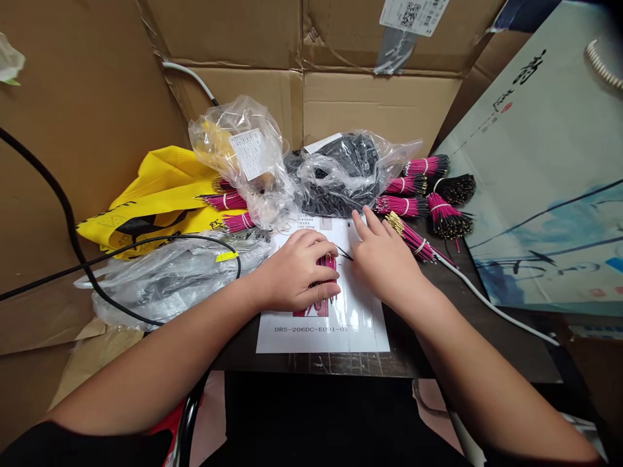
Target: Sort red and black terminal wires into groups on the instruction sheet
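Left grip (296,272) closes over floppy, light magenta wires (327,269), best held mid-bundle, on a printed sheet (321,331); right grip (384,259) spreads beside them.

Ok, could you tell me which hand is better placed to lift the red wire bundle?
Probably the left hand: it covers the red wire bundle, while the right hand lies beside it.

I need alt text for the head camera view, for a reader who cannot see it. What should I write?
Two bare hands work over a printed sheet: the left hand lies over a magenta wire bundle, and the right hand rests beside it. Tied magenta wire bundles and a clear bag of black parts lie behind, before a cardboard box.
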Demonstrator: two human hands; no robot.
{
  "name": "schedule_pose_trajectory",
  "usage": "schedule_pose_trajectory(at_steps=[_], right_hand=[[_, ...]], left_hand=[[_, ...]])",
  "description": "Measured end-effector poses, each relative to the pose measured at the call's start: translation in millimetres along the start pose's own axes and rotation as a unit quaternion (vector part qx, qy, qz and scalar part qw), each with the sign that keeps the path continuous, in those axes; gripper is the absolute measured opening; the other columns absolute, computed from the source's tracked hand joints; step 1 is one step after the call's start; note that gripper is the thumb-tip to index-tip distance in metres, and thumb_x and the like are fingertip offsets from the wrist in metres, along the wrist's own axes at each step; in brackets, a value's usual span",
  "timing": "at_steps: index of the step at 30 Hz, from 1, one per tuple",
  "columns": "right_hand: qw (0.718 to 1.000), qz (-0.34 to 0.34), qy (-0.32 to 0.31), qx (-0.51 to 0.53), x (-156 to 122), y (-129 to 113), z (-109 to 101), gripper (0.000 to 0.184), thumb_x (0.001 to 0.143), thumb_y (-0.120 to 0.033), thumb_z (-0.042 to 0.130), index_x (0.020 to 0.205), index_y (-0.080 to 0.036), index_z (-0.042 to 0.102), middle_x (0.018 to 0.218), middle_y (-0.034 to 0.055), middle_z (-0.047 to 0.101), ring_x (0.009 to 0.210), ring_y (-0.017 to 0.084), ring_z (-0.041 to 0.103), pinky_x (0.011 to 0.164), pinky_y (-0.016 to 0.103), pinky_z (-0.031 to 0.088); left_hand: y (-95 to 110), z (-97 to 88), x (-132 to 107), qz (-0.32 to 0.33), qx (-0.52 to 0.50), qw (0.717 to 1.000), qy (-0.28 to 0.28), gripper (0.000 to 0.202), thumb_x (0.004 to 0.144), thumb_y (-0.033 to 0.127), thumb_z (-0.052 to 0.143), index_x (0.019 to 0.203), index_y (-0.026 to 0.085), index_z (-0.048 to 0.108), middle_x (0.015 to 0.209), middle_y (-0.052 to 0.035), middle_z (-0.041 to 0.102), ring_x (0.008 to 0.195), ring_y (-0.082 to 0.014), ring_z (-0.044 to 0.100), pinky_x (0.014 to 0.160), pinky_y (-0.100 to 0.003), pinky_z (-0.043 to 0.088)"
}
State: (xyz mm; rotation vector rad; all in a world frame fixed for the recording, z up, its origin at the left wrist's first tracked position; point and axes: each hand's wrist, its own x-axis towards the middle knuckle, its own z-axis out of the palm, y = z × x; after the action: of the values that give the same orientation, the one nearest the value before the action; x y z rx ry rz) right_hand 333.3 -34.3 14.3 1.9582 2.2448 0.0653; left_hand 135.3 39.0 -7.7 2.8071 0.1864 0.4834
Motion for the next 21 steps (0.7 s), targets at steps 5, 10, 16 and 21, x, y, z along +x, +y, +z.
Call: schedule_pose_trajectory(at_steps=[5, 10, 16, 21], right_hand=[[0.999, 0.004, 0.004, 0.049, 8.5, 3.6, 4.3, 0.028, 0.079, -0.022, 0.066, 0.097, -0.004, 0.079, 0.159, 0.0242, 0.040, 0.154, 0.043, 0.024, 0.123, 0.057, 0.031], [0.973, 0.027, 0.142, 0.182, -15.0, 32.0, 1.0, 0.012, 0.074, -0.023, 0.069, 0.064, -0.018, 0.070, 0.145, 0.0157, 0.058, 0.143, 0.041, 0.042, 0.116, 0.055, 0.040], [0.908, 0.093, 0.172, 0.371, -58.4, 70.3, 1.8, 0.009, 0.072, -0.026, 0.064, 0.064, -0.021, 0.063, 0.113, 0.0073, 0.067, 0.097, 0.025, 0.067, 0.075, 0.039, 0.052], [0.894, 0.101, 0.149, 0.410, -68.8, 68.2, 27.1, 0.012, 0.074, -0.027, 0.062, 0.064, -0.021, 0.059, 0.099, 0.0065, 0.065, 0.082, 0.021, 0.064, 0.068, 0.036, 0.049]], left_hand=[[-2.2, -4.5, -1.8, 0.011, -0.026, 0.998, 0.048, 0.061, 0.104, 0.058, 0.030, 0.102, 0.018, 0.076, 0.111, -0.0130, 0.068, 0.107, -0.0284, 0.054, 0.099, -0.049, 0.041], [6.6, -8.8, 1.7, 0.017, -0.016, 0.996, 0.083, 0.055, 0.104, 0.056, 0.036, 0.098, 0.018, 0.075, 0.104, -0.0116, 0.071, 0.100, -0.0268, 0.058, 0.094, -0.046, 0.043], [45.6, 12.2, 35.0, 0.045, 0.066, 0.995, -0.053, 0.064, 0.105, 0.059, 0.031, 0.128, 0.010, 0.066, 0.138, -0.0166, 0.064, 0.131, -0.0310, 0.055, 0.113, -0.054, 0.032], [53.3, 36.2, 48.2, 0.043, 0.097, 0.989, -0.102, 0.071, 0.105, 0.062, 0.025, 0.141, 0.009, 0.057, 0.149, -0.0166, 0.057, 0.141, -0.0311, 0.049, 0.120, -0.056, 0.024]])
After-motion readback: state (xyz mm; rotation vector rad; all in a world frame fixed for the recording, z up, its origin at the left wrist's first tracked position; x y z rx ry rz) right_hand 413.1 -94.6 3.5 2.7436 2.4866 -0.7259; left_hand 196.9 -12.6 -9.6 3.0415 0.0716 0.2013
